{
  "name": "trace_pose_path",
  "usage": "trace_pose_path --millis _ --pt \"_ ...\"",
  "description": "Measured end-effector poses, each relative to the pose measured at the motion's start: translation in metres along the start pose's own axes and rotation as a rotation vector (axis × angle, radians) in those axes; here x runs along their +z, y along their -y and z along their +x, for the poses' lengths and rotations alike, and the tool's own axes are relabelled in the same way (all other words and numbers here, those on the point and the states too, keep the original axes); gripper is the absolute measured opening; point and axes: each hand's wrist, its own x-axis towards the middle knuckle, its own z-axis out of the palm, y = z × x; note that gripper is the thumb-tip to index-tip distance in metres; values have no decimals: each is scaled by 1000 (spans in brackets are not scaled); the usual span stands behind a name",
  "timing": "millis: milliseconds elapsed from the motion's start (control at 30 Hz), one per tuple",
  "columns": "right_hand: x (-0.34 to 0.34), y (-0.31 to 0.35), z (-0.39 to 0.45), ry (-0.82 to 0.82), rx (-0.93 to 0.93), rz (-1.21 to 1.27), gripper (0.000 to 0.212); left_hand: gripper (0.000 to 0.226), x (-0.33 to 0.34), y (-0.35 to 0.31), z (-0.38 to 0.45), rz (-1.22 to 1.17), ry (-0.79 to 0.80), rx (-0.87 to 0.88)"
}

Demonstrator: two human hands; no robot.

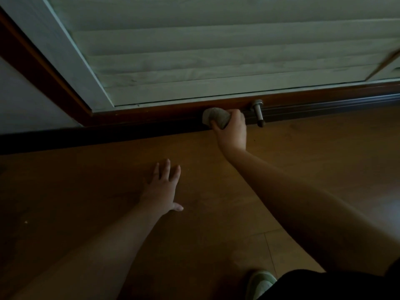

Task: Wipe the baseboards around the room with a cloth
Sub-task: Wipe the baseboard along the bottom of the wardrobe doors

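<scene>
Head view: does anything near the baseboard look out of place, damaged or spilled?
Nothing stands out. The right hand grips a bunched cloth against the dark baseboard, just left of a metal door stopper that juts from it. The left hand lies flat on the wooden floor.

No readable text, labels, brands, numbers or signs anywhere in the head view; dim lighting, no printed surface showing
</scene>
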Motion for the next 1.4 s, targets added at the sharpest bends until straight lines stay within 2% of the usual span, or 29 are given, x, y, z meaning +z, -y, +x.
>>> trace_pose_path --millis 200,533,700,933,1133,1400 --pt "-42 -24 23 -84 -7 -217 49 129 1 0 1 1 -5 -2" --pt "-61 -59 -17 3 -130 -28 44 126 -4 1 -1 37 17 12" --pt "-61 -99 -44 135 -63 -70 48 127 -7 -1 3 59 13 0" --pt "-67 -125 -28 44 89 -4 41 130 -22 -46 28 37 -80 134" --pt "-75 -153 -23 76 176 32 46 136 -18 -79 40 78 35 146" --pt "-75 -155 -19 87 224 33 49 132 -21 -81 37 74 3 139"
